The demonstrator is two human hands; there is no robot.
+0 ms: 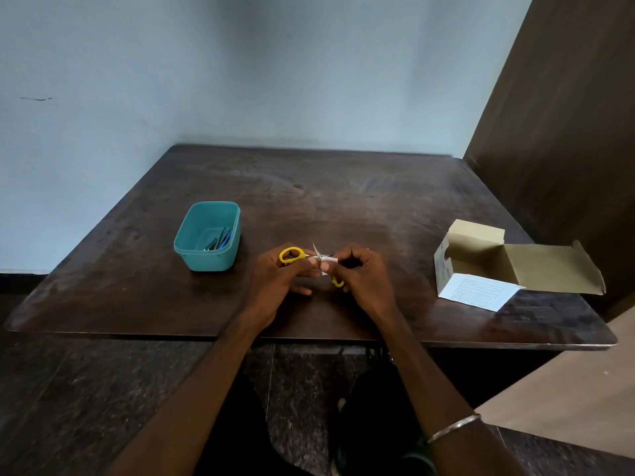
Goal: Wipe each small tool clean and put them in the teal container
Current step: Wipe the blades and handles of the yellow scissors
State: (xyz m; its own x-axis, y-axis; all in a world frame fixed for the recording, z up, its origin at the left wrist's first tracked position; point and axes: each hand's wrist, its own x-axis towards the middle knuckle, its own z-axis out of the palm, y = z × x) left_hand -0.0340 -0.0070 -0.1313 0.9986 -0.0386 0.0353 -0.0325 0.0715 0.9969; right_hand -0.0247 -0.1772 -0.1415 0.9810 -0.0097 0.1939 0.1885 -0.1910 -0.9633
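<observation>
Two hands closed: left hand (280, 274) gripping yellow-handled scissors (292, 254), right hand (357, 273) pinching white wipe (330, 261) on blades; next, probably into teal container (192, 257).

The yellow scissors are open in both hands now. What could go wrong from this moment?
1. The scissors are spread open and one bare blade tip points up, close to the left hand and right hand; a slip might nick a finger.
2. The white wipe is small, so the fingers may touch the blade edge.
3. The teal container already holds tools; dropping open scissors in could snag them.
</observation>
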